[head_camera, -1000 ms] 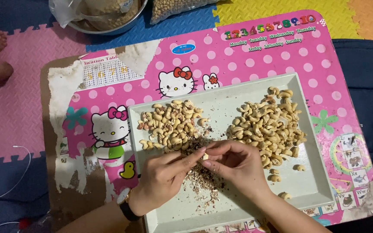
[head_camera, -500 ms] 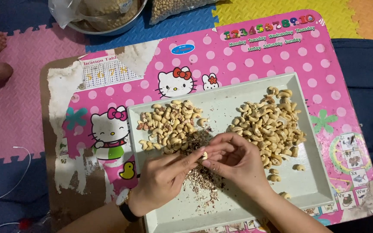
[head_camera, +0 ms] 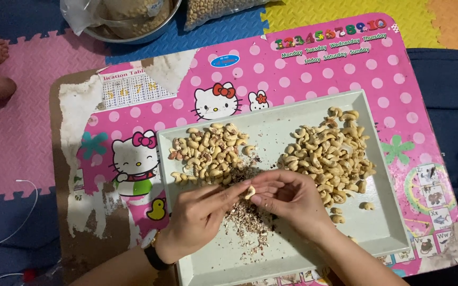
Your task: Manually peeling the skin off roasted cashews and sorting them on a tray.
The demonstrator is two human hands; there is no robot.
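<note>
Pale cashew nut [head_camera: 249, 191] sits pinched between the fingertips of both hands, left hand [head_camera: 200, 217] and right hand [head_camera: 287, 197] meeting over the grey tray [head_camera: 382, 233]. Brown skin flakes [head_camera: 247, 222] lie just beneath the hands. Beyond the left hand lies one heap of nuts [head_camera: 210, 153]; beyond the right hand, a larger heap [head_camera: 327, 153]. Under the tray, a pink cartoon-printed surface [head_camera: 303, 79].

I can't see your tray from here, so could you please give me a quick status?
Both hands, left hand and right hand, pinch one cashew over the tray. Husk bits beneath. Nothing in the way.
</note>
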